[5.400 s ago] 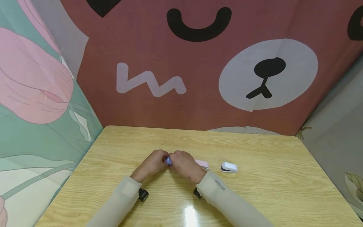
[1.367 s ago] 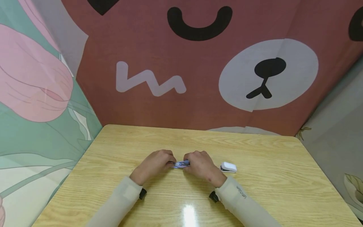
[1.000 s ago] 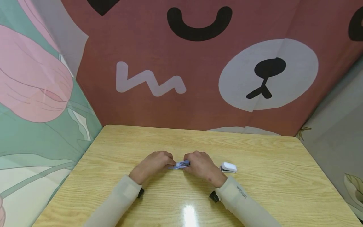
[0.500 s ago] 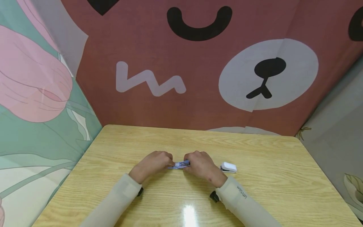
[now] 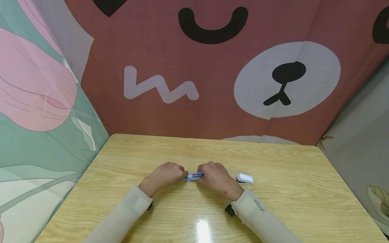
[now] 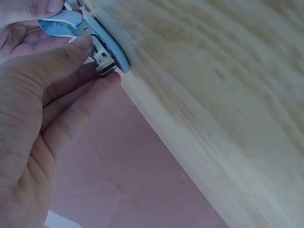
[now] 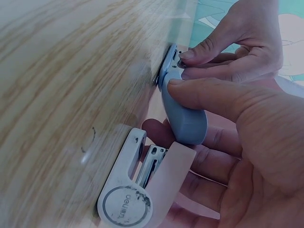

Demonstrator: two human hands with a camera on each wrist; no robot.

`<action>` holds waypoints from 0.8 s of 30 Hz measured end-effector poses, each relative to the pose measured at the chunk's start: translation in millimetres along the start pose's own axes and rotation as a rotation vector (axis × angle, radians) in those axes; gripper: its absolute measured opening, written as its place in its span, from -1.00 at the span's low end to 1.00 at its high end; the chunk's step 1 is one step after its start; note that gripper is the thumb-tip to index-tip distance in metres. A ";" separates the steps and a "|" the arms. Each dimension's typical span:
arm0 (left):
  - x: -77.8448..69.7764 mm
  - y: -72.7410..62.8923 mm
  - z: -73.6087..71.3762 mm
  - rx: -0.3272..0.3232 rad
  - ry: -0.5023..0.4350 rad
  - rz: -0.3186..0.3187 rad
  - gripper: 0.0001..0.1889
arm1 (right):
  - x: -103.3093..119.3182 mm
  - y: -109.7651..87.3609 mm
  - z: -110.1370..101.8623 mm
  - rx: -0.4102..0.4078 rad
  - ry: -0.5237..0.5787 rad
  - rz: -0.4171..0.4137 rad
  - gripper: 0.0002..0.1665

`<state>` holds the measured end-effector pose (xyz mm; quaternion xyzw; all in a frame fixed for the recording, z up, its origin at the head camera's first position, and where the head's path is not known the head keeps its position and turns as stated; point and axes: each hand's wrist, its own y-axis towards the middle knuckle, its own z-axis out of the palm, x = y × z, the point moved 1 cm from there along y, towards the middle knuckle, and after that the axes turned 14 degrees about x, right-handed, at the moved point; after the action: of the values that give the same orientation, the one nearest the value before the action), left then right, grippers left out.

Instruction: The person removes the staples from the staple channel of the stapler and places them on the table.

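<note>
A small blue stapler [image 5: 195, 176] is held between both hands, low over the table, its top cover swung up from its base. In the left wrist view its metal magazine [image 6: 100, 53] is exposed, and my left hand [image 5: 165, 175] pinches that metal part between thumb and fingertip. My right hand [image 5: 216, 177] grips the cover at the other end, thumb on top in the right wrist view. A pink stapler [image 7: 175, 166] with a pale round hinge stands close by the right fingers; in the head view that hand hides it.
A white stapler [image 5: 244, 179] lies on the wooden table [image 5: 273, 202], just right of the right hand. The table's back edge meets a fabric backdrop [image 5: 152, 118] with a bear print. Black wrist cameras [image 5: 230, 210] sit under the sleeves.
Since the oldest frame my right hand has moved right, uncovering the blue stapler with its cover raised and coming over the pink one. In the last second only the left fingers shift slightly.
</note>
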<state>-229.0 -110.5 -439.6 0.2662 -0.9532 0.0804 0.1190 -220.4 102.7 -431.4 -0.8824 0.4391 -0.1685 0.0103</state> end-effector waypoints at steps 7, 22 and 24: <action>-0.2 -0.7 1.7 0.000 -0.029 -0.004 -0.90 | -1.0 0.1 0.2 0.010 0.023 -0.002 -0.83; 3.3 -7.3 3.2 -0.102 -0.119 0.009 -0.90 | -0.4 0.5 0.0 0.027 0.025 -0.002 -0.84; 3.8 -8.0 4.1 -0.111 -0.145 0.014 -0.91 | -0.5 0.5 0.1 0.026 0.025 0.001 -0.84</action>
<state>-228.7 -120.0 -441.8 0.2575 -0.9641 0.0086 0.0638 -221.0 102.7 -431.6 -0.8798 0.4375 -0.1854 0.0163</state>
